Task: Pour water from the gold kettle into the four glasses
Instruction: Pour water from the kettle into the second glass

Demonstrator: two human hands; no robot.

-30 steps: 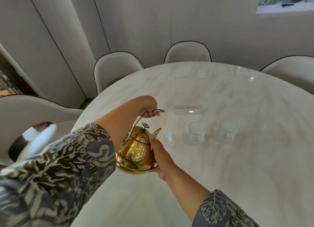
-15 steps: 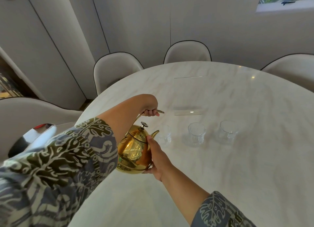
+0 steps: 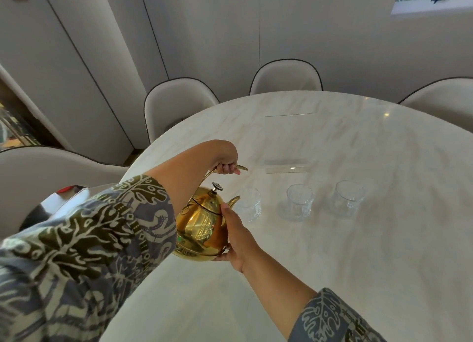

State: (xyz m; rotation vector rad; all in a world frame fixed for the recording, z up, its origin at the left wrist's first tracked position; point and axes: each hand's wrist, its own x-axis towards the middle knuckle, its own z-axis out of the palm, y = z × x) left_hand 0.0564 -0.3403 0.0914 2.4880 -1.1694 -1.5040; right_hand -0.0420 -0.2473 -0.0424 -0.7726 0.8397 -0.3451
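The gold kettle (image 3: 198, 229) hangs above the white marble table (image 3: 384, 252), tilted a little with its spout toward a clear glass. My left hand (image 3: 226, 162) grips the kettle's curved handle from above. My right hand (image 3: 236, 236) cups the kettle's right side and base. Three clear glasses stand in a row on the table: the left glass (image 3: 249, 207) sits just beyond the spout tip, the middle glass (image 3: 299, 204) and the right glass (image 3: 348, 198) stand further right. A fourth glass is not visible.
Cream chairs ring the table: one at the far left (image 3: 179, 106), one at the back (image 3: 286, 76), one at the right (image 3: 440, 98) and one close on the left (image 3: 38, 172). A flat clear strip (image 3: 285, 167) lies on the table behind the glasses.
The kettle has risen slightly and shifted toward the left glass, which is now less hidden by the spout. Both hands kept their hold.
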